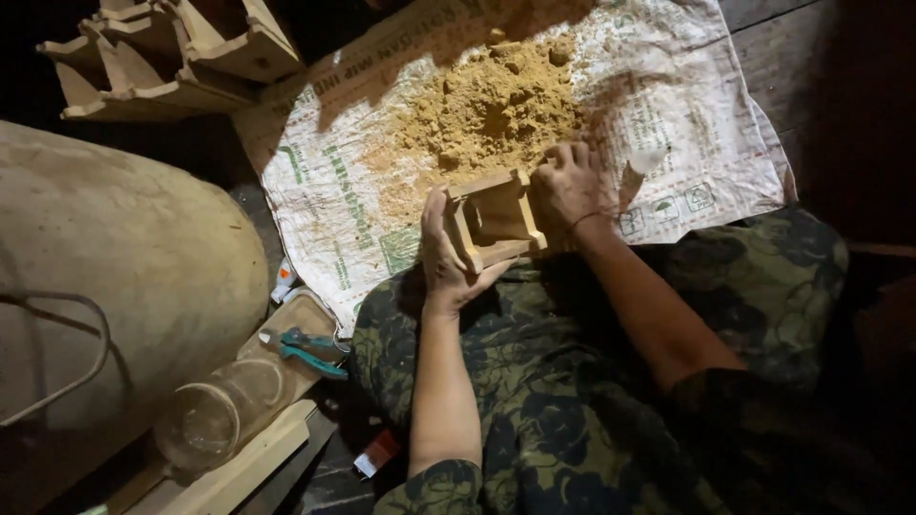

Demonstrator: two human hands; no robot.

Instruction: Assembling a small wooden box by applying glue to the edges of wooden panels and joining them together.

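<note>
Head view: left hand [447, 256] cradles wooden mould [494, 219]; right hand [570, 183] seemingly presses its edge.

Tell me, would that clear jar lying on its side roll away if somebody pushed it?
Probably. The clear round jar lies on its side on a pale wooden board, so a sideways nudge would likely start it rolling. It looks empty, so it is probably light. If it is glass, which I cannot tell, it could break falling off.
</note>
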